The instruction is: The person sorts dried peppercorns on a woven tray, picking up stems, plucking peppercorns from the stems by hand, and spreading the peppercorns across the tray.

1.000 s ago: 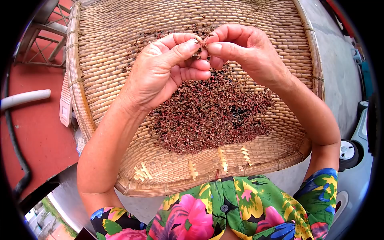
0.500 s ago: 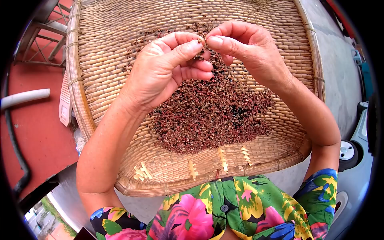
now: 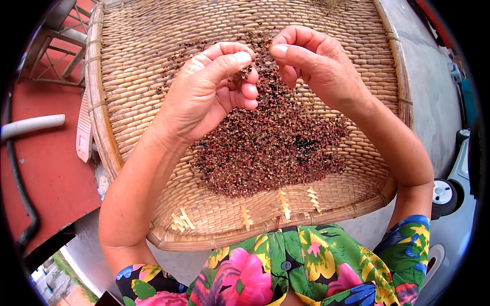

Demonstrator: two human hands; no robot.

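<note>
Head view, and from where I stand the left hand [image 3: 213, 85] has thumb and forefinger pinching a small, brown, dried cluster of husks [image 3: 239, 76], the other fingers curled loosely beneath. On the right hand [image 3: 321, 64] the thumb and forefinger press together at their tips; whether a scrap sits between them, I can't tell. That cluster looks almost weightless, dry and brittle, so I'd judge it would crumble under a hard squeeze and is best held lightly at one end. Half a second ago the fingertips of both hands met over it; now a clear gap parts them. Below lies a broad heap of dark red, brown and black dried husks and seeds [image 3: 270, 158], spread on a large, tan, woven wicker tray [image 3: 352, 46], with pale zigzag strips [image 3: 284, 205] near its close edge and a flat red surface [image 3: 56, 176] off to the left
</note>
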